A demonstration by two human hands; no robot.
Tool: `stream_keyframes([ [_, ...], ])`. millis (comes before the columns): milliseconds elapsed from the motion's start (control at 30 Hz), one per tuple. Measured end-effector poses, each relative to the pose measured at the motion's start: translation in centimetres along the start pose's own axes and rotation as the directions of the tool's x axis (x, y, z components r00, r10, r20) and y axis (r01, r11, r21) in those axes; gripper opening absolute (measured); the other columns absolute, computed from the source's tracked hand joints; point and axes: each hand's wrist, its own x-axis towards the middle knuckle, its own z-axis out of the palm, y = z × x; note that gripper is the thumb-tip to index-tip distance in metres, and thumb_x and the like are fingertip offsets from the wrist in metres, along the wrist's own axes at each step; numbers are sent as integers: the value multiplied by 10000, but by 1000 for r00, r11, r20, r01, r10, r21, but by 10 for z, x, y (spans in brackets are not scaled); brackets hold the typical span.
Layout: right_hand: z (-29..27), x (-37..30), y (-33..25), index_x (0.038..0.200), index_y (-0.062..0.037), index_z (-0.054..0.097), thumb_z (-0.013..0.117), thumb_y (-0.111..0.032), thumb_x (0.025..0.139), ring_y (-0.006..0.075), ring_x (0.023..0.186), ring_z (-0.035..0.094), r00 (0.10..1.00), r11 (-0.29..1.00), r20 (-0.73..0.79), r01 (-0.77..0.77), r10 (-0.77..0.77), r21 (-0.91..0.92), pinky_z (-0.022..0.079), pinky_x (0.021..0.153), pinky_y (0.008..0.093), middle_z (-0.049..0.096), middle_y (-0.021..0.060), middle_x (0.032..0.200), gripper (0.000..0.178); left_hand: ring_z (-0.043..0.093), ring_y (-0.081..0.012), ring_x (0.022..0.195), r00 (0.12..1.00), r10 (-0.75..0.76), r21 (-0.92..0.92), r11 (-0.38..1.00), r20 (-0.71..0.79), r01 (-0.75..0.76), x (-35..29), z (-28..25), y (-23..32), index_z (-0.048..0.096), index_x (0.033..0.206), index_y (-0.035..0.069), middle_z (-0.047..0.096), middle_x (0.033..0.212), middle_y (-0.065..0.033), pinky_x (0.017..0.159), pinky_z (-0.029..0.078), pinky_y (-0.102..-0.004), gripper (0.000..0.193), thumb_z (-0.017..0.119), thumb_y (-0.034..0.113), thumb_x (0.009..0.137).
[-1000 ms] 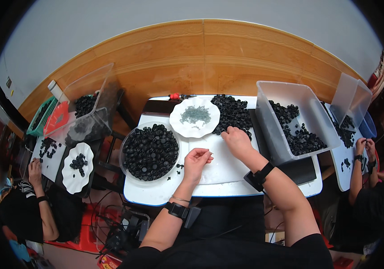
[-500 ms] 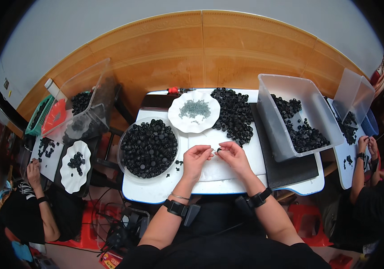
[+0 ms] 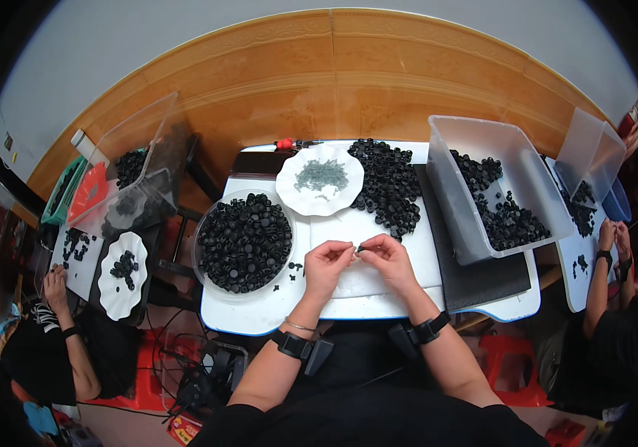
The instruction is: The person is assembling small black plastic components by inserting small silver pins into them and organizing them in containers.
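Over the white tabletop (image 3: 237,316), close to its near edge, my two hands meet fingertip to fingertip. My right hand (image 3: 389,262) pinches a small black plastic cap (image 3: 361,249) between thumb and forefinger. The fingers of my left hand (image 3: 329,265) are pressed together just beside it; whatever they hold is too small to name. Ahead of them is a white scalloped plate (image 3: 287,195) with a heap of tiny clear pieces (image 3: 322,175). To its right lies a loose pile of black caps (image 3: 389,186). A round clear tub (image 3: 198,257) full of such caps stands on the left.
A translucent bin (image 3: 475,246) with more caps stands at right on a black mat (image 3: 494,292). A red-handled tool (image 3: 284,143) and a dark flat case (image 3: 255,164) lie at the back. Co-workers' hands (image 3: 54,290) are busy at neighbouring tables on both sides.
The whole view has shifted slightly, so the table appears a little higher. My hands keep the same pinch, with the fingertips still close around the black cap.
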Motion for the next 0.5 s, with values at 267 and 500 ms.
stream_keyframes([
  [267, 0, -2, 0, 921, -3, 570, 642, -11, 797, 86, 796, 593, 999, 998, -23, 39, -40, -49, 483, 724, 207, 620, 42, 869, 143, 574, -94, 719, 985, 154, 172, 971, 83, -166, 0, 1, 1, 651, 947, -33, 606, 891, -74, 636, 476, -191, 144, 593, -35, 815],
  [500, 1, -1, 3, 917, -3, 569, 645, -11, 795, 83, 777, 591, 997, 998, -55, 49, -51, -24, 488, 709, 208, 618, 46, 859, 144, 566, -88, 733, 992, 98, 160, 981, 85, -111, -1, 1, 0, 657, 965, -18, 584, 898, -54, 649, 471, -188, 152, 593, 1, 829],
])
